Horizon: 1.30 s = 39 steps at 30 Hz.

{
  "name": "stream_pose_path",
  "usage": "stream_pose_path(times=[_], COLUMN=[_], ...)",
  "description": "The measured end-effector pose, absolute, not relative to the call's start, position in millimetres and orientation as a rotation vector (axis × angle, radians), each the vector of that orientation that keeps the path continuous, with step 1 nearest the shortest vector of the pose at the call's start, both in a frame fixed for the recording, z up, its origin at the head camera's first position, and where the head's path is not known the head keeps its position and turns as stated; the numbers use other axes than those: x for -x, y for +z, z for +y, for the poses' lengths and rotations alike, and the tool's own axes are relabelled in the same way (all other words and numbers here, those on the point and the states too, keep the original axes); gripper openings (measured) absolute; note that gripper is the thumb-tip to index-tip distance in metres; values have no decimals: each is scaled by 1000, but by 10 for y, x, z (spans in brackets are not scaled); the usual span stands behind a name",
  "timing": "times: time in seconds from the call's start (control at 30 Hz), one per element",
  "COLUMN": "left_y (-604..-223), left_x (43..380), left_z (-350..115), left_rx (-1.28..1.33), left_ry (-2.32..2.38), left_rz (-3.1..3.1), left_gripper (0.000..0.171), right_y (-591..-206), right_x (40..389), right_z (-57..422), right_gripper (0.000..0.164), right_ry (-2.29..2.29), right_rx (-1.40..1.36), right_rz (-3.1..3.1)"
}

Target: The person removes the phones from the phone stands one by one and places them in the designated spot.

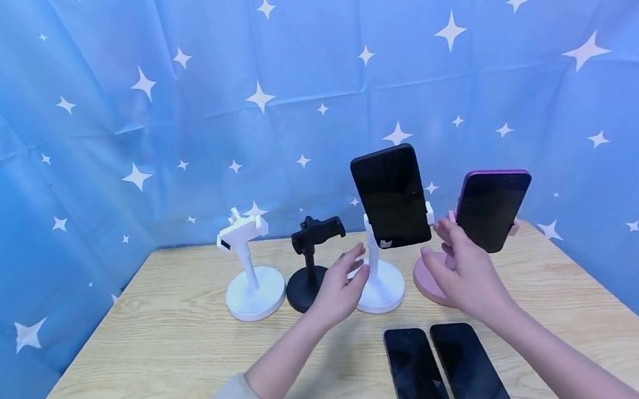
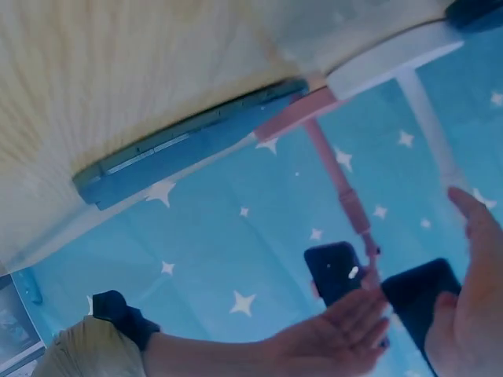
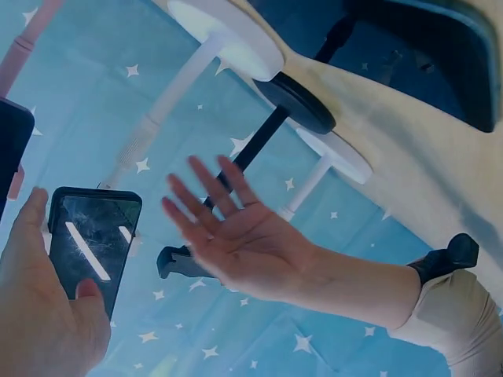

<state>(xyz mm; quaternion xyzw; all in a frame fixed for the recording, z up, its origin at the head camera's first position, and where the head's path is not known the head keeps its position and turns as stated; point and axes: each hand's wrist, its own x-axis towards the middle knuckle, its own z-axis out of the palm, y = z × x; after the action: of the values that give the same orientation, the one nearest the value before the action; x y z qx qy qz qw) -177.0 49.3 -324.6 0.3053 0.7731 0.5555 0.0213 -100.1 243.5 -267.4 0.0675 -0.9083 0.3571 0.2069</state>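
Observation:
A black phone [image 1: 392, 195] sits tilted in the clamp of a white phone stand [image 1: 382, 290]. My right hand [image 1: 467, 271] is beside this phone's lower right edge, thumb and fingers apart; whether a fingertip touches the clamp I cannot tell. To the left of the same stand, my left hand [image 1: 341, 287] hovers with loosely bent, spread fingers. Its palm faces the camera in the right wrist view, holding nothing. Behind the right hand, a pink stand [image 1: 427, 284] carries a phone with a purple edge [image 1: 491, 205]; the hand hides part of that stand.
A second white stand [image 1: 257, 291] and a black stand [image 1: 305, 285] stand at left with no phone in their clamps. Two dark phones, one left [image 1: 418, 379] and one right [image 1: 476, 377], lie on the wooden table [image 1: 176, 338]. A starry blue curtain [image 1: 306, 69] hangs behind.

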Motion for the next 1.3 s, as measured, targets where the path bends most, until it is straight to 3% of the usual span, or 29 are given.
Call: stream_pose_path(times=[0.3,0.53,1.3], left_y=[-3131,-3118,-3177], left_x=[1879,2019,2085], left_z=[819,900,864], left_rx=[-901,-1084,-1101], left_ry=[2050,2133,2135], left_rz=[2307,2236,2169], left_gripper=[50,48,47], right_y=[-2598,-2621,-2687], right_x=[1251,1403,1481], right_z=[2382,2401,2581], right_gripper=[53,47,35], right_ry=[1045,971,1069], right_rx=[-234,-250,-359], right_rz=[-2414,-2379,-2329])
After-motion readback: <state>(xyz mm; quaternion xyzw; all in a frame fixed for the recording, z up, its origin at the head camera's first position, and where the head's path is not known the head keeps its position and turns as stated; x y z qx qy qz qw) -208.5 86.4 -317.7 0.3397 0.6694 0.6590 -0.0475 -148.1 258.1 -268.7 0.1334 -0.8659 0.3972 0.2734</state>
